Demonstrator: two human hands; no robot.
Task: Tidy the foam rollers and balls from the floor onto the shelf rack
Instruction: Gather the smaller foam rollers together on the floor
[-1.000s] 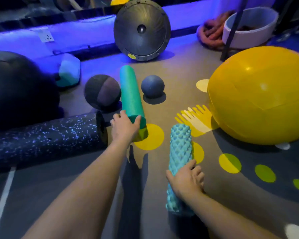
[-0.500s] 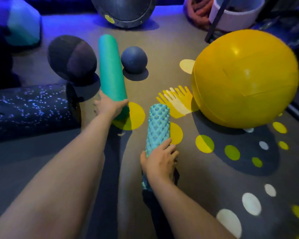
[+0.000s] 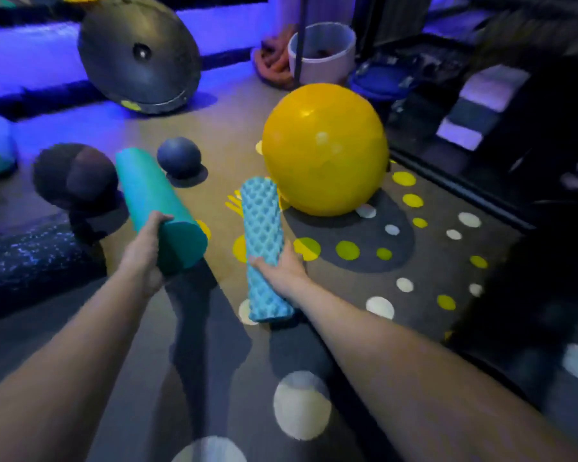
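My left hand grips the near end of a smooth teal foam roller, lifted off the floor and tilted away to the left. My right hand holds a light-blue textured roller around its middle, also raised above the floor. A large yellow exercise ball sits just behind the textured roller. A small dark blue ball and a dark medicine ball lie on the floor beyond the teal roller. A black speckled roller lies at the left.
A big dark round balance trainer leans against the back wall. A white bucket with a coiled rope beside it stands at the back. Dark shelving or furniture fills the right side. The dotted mat covers the floor.
Both rollers have come up off the floor in my hands. The view has risen and swung right, so the yellow ball looks smaller and more of the right side shows.
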